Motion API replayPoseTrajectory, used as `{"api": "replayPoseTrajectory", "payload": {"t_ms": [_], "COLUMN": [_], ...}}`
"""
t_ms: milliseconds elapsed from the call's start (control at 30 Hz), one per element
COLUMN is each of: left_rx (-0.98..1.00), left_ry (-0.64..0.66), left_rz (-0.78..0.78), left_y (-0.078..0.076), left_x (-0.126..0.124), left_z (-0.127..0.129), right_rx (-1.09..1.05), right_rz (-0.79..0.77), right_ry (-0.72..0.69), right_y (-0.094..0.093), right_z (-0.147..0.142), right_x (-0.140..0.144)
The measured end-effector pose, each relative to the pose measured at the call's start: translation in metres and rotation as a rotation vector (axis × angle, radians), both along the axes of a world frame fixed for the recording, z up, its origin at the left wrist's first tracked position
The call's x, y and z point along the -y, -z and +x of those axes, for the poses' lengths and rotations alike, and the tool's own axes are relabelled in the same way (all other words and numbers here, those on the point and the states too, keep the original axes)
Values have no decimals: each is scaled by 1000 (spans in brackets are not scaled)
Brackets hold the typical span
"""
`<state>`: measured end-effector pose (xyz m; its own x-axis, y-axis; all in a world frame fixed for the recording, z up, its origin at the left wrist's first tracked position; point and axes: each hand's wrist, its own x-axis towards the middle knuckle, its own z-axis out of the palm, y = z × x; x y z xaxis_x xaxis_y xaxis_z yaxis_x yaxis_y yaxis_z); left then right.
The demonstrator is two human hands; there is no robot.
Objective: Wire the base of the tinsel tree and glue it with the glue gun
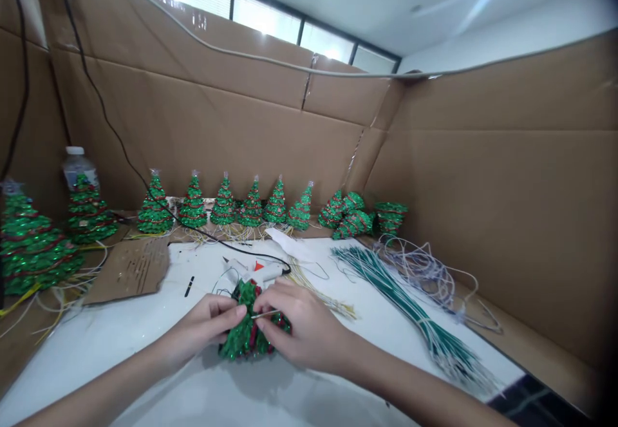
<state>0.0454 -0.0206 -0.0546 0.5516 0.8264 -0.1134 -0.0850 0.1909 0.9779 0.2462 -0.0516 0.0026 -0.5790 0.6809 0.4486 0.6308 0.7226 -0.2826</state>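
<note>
A small green tinsel Christmas tree (pixel 241 340) with red trim lies tilted between my two hands, close above the white tabletop. My left hand (pixel 210 324) grips its left side, thumb on the tinsel and the other fingers curled behind. My right hand (pixel 299 327) is closed at the tree's right side, pinching a thin, pale, stick-like piece (pixel 265 314) against the tinsel. What that piece is, I cannot make out. Just behind the tree lies a white glue gun (pixel 263 274) with an orange-red part and a black cord.
Finished-looking tinsel trees (pixel 224 203) stand along the cardboard wall (pixel 232 131), several in a row. A bundle of green wires (pixel 400 301) lies on the right, beside coiled pale wire (pixel 434 279). At left are a cardboard piece (pixel 130 269), a larger tree (pixel 36 246) and a bottle (pixel 74 163).
</note>
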Motion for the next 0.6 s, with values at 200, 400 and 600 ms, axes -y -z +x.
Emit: {"api": "replayPoseTrajectory", "payload": {"t_ms": [200,400,600], "left_rx": [-48,-71,-119], "left_ry": [14,89,96], "left_rz": [45,74,167], "left_y": [2,-3,-5], "left_x": [-2,-3,-3], "left_z": [-1,-2,-3], "right_rx": [-21,70,98], "right_rz": [-91,76,137], "right_ry": [-18,-61,-82], "right_y": [-10,-8,2], "right_z": [24,21,3], "right_x": [5,1,-5]}}
